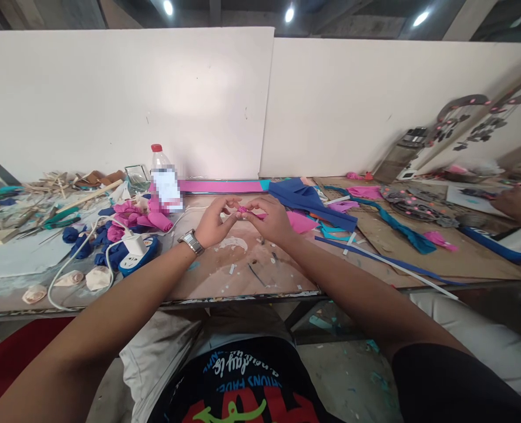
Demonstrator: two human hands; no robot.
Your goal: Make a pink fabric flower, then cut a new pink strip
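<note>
Between my fingertips, above the middle of the table, is a small pink rolled rosette (242, 209). My left hand (215, 222), with a metal watch on its wrist, pinches the rosette from the left. From the other side my right hand (272, 218) is closed on it with thumb and forefinger. A pink strip (302, 222) shows just right of my right hand; whether it joins the rosette is hidden. Blue folded material (311, 202) lies beyond that hand. Pink pieces (143, 216) and dark blue rolled pieces (81, 242) are heaped to the left.
A red-capped bottle (157, 155) stands behind my left hand. A blue power strip (140, 255) with white cables lies near the left front. Beige rosettes (34, 294) sit by the table edge. Cardboard (383, 247) lies at right, where another person's hand (518, 205) shows.
</note>
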